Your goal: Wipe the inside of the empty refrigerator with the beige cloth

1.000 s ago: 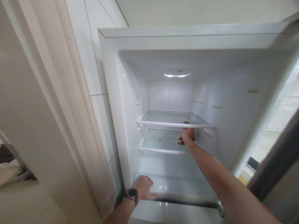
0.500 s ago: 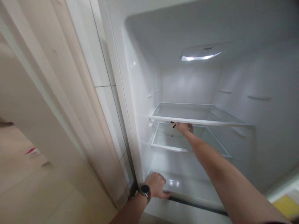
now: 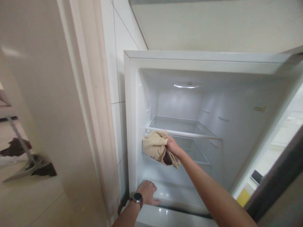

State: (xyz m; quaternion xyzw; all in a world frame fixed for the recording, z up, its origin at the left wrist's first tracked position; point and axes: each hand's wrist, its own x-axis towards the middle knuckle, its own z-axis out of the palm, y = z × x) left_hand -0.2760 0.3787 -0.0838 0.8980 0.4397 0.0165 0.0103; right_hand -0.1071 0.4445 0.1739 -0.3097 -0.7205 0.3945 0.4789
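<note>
A beige cloth point(image 3: 155, 145) with a dark underside hangs bunched from my right hand point(image 3: 173, 146), whose fingers are closed on it. Cloth and hand are inside a white refrigerator point(image 3: 127, 126), just in front of the glass shelves, and the cloth hides the left part of the lower shelf point(image 3: 200, 154). The upper shelf point(image 3: 175, 124) has a white front rim just above my right hand. Low at the left, my left hand point(image 3: 147, 191) rests on the refrigerator's bottom ledge with fingers extended and thumb apart. A watch point(image 3: 137, 197) is on that wrist.
A wooden door frame point(image 3: 99, 110) and a tiled wall point(image 3: 117, 123) stand close on the left. On the floor beyond lies a grey mop-like tool point(image 3: 30, 165). The dark edge of the open refrigerator door point(image 3: 279, 176) is at the right. A lamp point(image 3: 187, 85) glows inside the top.
My right hand has come out from between the shelves toward me, bringing the cloth into full view. My view has pulled back and shows the refrigerator's top edge. The left hand stays on the ledge.
</note>
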